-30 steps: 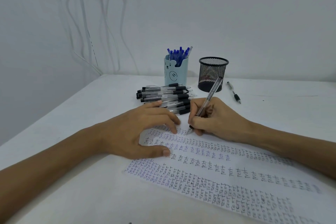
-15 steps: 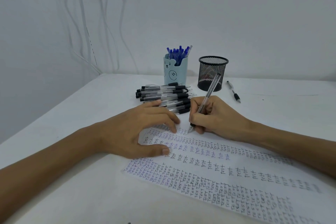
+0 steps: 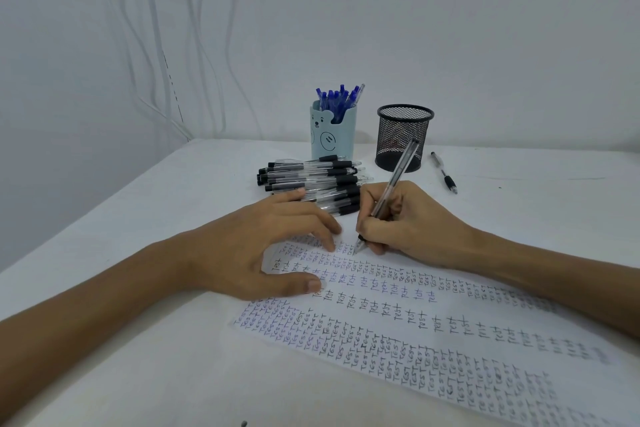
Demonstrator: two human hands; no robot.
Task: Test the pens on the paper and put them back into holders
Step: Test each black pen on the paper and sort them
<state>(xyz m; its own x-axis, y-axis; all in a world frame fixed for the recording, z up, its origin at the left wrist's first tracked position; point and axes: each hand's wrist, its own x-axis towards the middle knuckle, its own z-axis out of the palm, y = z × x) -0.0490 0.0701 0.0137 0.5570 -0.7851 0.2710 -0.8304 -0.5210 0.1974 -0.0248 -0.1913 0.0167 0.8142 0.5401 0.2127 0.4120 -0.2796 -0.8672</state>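
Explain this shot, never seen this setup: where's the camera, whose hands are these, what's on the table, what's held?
There is no robot here, only a person's two bare hands. The single picture comes from a wide-angle camera worn on the person's head, looking forward and down. The left hand rests with its fingers spread on the paper, steadying it. The right hand grips a clear pen with its tip on the paper, which is covered in rows of the word "test". Behind the hands a pile of black pens lies on the white table. Further back stand a bear holder full of blue pens and a black mesh holder. A single pen lies to its right.
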